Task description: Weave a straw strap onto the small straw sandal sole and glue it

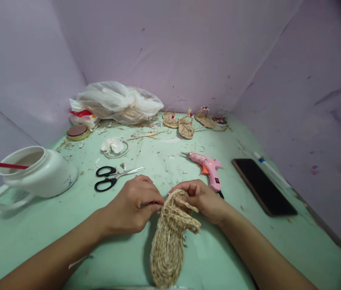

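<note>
A braided straw slipper (168, 245) stands at the table's front with its sole facing me and its toe end up. Braided strap loops stick out from its upper right side. My right hand (203, 200) is closed round the toe end and strap, fingers behind and thumb in front. My left hand (136, 205) is closed at the slipper's upper left edge, pinching a thin dark rod-like tool (146, 204). The tool's tip is hidden by the fingers and the slipper. Black-handled scissors (114, 177) lie just beyond my left hand, and a pink glue gun (206, 165) beyond my right.
A white jug (58, 173) with a red stick (3, 164) stands at left. A phone (264, 186) and a white pen (271, 170) lie at right. At the back are a plastic bag (122, 102), a round tin (78, 133), small straw slippers (186, 128) and straw scraps.
</note>
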A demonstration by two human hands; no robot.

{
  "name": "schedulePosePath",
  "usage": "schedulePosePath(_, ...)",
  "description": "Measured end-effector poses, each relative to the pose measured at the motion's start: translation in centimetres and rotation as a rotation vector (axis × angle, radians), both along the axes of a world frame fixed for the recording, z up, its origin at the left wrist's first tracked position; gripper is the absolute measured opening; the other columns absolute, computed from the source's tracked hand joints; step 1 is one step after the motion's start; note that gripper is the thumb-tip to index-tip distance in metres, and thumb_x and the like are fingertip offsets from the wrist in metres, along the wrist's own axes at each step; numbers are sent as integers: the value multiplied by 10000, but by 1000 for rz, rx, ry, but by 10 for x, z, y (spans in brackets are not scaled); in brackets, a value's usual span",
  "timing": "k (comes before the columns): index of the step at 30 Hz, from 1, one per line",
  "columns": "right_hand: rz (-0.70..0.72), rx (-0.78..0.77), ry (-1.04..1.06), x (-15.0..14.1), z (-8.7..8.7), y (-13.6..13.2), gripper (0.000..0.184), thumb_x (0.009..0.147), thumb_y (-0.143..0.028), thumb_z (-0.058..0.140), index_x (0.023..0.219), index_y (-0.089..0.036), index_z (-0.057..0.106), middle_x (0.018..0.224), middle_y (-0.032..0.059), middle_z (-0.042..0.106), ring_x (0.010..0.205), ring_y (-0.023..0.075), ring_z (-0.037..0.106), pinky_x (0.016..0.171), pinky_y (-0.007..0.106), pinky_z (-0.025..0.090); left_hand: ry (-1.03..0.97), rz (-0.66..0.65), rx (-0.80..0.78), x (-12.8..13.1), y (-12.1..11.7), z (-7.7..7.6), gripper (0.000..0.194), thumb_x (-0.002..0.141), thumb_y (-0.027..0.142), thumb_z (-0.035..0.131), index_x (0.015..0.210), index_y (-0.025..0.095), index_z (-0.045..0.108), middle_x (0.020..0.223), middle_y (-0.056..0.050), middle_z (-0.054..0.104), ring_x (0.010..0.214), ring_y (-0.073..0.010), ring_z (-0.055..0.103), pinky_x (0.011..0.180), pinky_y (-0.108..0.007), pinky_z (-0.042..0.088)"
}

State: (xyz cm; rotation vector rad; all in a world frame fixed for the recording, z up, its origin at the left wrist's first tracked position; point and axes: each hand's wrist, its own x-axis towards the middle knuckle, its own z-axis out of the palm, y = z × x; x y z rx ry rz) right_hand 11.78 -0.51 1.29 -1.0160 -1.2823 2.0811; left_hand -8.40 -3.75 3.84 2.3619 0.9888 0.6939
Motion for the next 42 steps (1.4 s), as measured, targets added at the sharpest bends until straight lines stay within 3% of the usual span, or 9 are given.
schedulePosePath(6, 27, -5, -30, -2, 0, 1, 288, 540, -306, 786, 735, -108, 711, 612, 24, 676, 523, 82, 563, 548, 206, 419, -34, -28, 178, 2, -1, -6, 167, 719, 69, 435, 690, 145, 581, 592, -19, 608, 550, -128, 523, 754, -352, 429)
schedulePosePath(13, 41, 17, -60, 0, -1, -1, 238, 572, -285, 756, 723, -112, 696, 630, 26, 672, 534, 90, 555, 562, 232, 417, -78, 103, 31, 7, -6, -11, 136, 677, 95, 478, 637, 139, 600, 542, -11, 586, 522, -125, 495, 675, -322, 427)
schedulePosePath(17, 60, 4, -74, 0, 0, 1, 183, 591, -232, 725, 716, -106, 681, 633, 20, 664, 544, 88, 558, 573, 234, 420, -66, 224, -290, 4, -2, -9, 133, 688, 149, 519, 642, 132, 643, 592, -35, 622, 574, -142, 527, 582, -275, 406)
schedulePosePath(22, 32, -67, -30, -1, 3, 2, 256, 583, -117, 691, 834, -116, 639, 650, 3, 659, 564, 84, 575, 553, 209, 413, -270, 81, -941, -13, 11, -4, 275, 700, 317, 575, 849, 114, 686, 705, -74, 671, 529, -138, 553, 508, -260, 432)
schedulePosePath(26, 61, -74, -21, -3, 3, 1, 230, 598, -93, 677, 810, -126, 592, 594, -16, 623, 496, 66, 535, 486, 188, 374, -311, 481, -661, -6, 15, -5, 161, 679, 266, 607, 691, 119, 674, 537, -22, 600, 456, -101, 489, 474, -228, 383)
schedulePosePath(27, 66, -69, -25, -3, 2, 1, 195, 606, -101, 677, 777, -123, 586, 584, -18, 613, 483, 60, 521, 475, 183, 364, -314, 508, -570, -2, 14, -5, 111, 658, 221, 623, 682, 126, 674, 566, -23, 612, 509, -109, 516, 517, -231, 401)
schedulePosePath(31, 48, -59, -20, -5, 2, 0, 148, 620, -122, 686, 724, -119, 581, 574, -24, 592, 487, 56, 513, 494, 186, 370, -326, 320, -503, 15, 10, -4, 70, 626, 121, 624, 668, 146, 675, 723, -30, 654, 717, -141, 574, 693, -249, 429)
schedulePosePath(37, 9, -47, -82, -6, 4, 0, 64, 683, -94, 634, 683, -125, 577, 538, -19, 586, 457, 60, 502, 481, 196, 372, -302, 347, -684, 18, 8, -11, 24, 630, 141, 623, 645, 124, 629, 621, -7, 595, 598, -112, 501, 578, -229, 387)
schedulePosePath(42, -30, -65, -118, -9, 6, 0, 86, 685, -55, 604, 648, -126, 573, 521, -14, 573, 441, 59, 489, 455, 193, 354, -307, 255, -611, 16, 14, -13, 37, 627, 133, 626, 600, 119, 605, 628, -10, 575, 603, -107, 485, 573, -224, 368)
